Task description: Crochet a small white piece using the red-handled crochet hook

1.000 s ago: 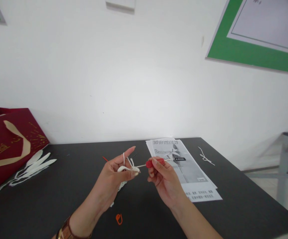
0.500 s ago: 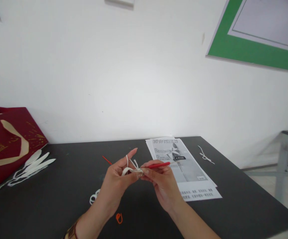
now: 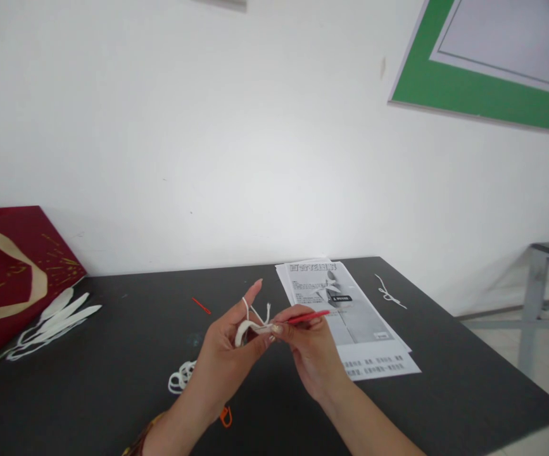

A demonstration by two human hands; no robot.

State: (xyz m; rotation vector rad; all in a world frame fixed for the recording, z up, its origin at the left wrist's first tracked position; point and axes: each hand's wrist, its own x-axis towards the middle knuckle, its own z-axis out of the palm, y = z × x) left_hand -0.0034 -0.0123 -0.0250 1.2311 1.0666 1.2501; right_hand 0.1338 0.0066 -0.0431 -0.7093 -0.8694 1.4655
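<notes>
centre of frame: left hand [image 3: 227, 345] pinches white yarn piece [image 3: 242, 331], forefinger [image 3: 254, 292] raised, we judge, to tension strand [image 3: 246, 308]. right hand [image 3: 305, 342] grips red hook [image 3: 309, 316] pen-like, likely for fine control. lower centre: we see yarn coil [image 3: 182, 377] lying slack, perhaps for easy feed.

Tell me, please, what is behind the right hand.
Behind the right hand, printed sheets and the black table show. The sheets' lower left corner is covered, so I cannot see it.

Smooth plastic-look hook handle [image 3: 309, 316]; matt yarn piece [image 3: 242, 330]; matt tbl [image 3: 132, 354]; smooth paper shts [image 3: 378, 354]
</notes>
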